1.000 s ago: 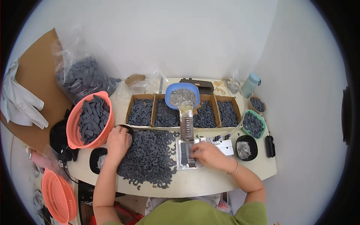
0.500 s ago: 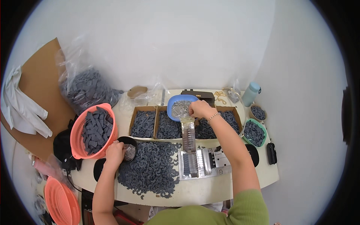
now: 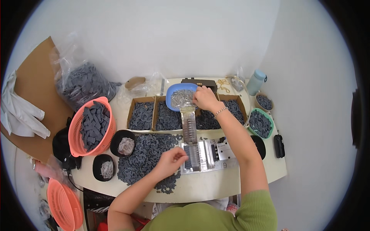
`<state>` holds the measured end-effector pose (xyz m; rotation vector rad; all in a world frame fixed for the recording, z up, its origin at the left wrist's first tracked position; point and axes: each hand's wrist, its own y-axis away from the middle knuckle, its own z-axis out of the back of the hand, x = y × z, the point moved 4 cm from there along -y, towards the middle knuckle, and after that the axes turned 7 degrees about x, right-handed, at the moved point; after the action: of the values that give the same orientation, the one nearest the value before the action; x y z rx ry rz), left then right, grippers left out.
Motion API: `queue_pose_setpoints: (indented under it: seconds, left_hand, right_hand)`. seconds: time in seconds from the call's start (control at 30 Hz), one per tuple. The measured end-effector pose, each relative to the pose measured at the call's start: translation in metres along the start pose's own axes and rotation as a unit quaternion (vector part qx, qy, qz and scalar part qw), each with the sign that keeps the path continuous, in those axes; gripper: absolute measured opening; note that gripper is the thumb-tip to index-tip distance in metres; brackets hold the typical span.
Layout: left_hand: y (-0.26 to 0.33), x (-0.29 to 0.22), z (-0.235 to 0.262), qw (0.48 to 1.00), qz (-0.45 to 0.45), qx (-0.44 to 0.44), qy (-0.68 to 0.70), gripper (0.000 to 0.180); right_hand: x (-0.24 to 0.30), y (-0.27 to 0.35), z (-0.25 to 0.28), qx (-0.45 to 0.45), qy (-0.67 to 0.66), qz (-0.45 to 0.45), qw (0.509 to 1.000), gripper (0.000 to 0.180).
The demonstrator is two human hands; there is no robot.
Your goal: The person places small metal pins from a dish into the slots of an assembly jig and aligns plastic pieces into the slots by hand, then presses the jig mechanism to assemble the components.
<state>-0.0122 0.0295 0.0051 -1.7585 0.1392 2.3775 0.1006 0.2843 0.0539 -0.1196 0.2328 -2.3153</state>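
Note:
My left hand [image 3: 172, 161] is at the left edge of a metal fixture [image 3: 208, 157], its fingertips pinched together. Whatever sits between those fingertips is too small to make out. My right hand [image 3: 205, 98] bends its fingers down at the right side of a blue tray [image 3: 169, 92] filled with thin metal pins [image 3: 182, 97]. Its fingertips are closed, but I cannot tell what they hold. From below the tray, a clear ridged chute [image 3: 189, 125] runs down to the fixture. Dark grey small pieces [image 3: 144, 158] lie heaped left of the fixture.
Cardboard boxes [image 3: 128, 115] of grey pieces stand behind. At left are two black bowls [image 3: 101, 157] with pins and a pink basket [image 3: 111, 133]. A green basket [image 3: 272, 129], black dish [image 3: 262, 148] and blue bottle [image 3: 256, 82] stand at right.
My left hand has left the upper black bowl of pins and come right to the fixture. My right hand stays by the blue tray. The whole view has shifted slightly.

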Motion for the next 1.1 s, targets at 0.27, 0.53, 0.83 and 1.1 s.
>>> queue_pose_setpoints:
  seconds: [0.27, 0.53, 0.83, 1.1]
  left_hand:
    - [0.001, -0.010, -0.030, 0.934, -0.131, -0.053, -0.329, 0.013]
    - [0.000, -0.009, -0.033, 0.940, -0.108, -0.067, -0.315, 0.011]
    - [0.021, -0.026, 0.035, 0.948, -0.097, -0.182, -0.241, 0.009]
    - [0.068, -0.013, 0.145, 0.799, -0.031, -0.342, -0.494, 0.008]
  right_hand:
    - [0.006, 0.013, 0.010, -0.060, 0.032, -0.027, 0.997, 0.014]
    - [0.009, 0.036, 0.032, -0.147, -0.177, -0.055, 0.972, 0.011]
    - [0.074, 0.123, 0.033, 0.056, -0.279, 0.134, 0.949, 0.012]
    - [0.111, 0.157, 0.007, 0.010, -0.062, 0.133, 0.989, 0.007]
